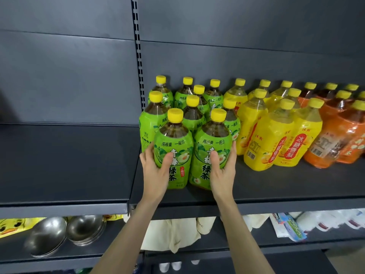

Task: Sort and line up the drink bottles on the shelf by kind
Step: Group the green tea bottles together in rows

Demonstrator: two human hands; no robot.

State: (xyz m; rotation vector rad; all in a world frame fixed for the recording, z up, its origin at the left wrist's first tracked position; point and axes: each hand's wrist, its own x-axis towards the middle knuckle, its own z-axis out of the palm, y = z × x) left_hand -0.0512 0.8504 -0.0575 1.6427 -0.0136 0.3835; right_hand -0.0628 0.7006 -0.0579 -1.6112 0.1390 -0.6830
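Observation:
Several green-label tea bottles with yellow caps stand grouped at the left end of the dark shelf point(276, 186). My left hand point(156, 171) grips the front left green bottle point(175, 143). My right hand point(223, 173) grips the front right green bottle point(213, 139) beside it. Both bottles stand upright on the shelf, touching each other. To the right come several yellow-label bottles point(266, 139), then several orange-label bottles point(333, 135) at the far right.
The neighbouring shelf section point(65, 161) on the left holds nothing. A slotted upright point(139, 56) divides the two sections. On the shelf below lie steel bowls point(65, 234), cloth bags point(173, 236) and packaged goods point(292, 226).

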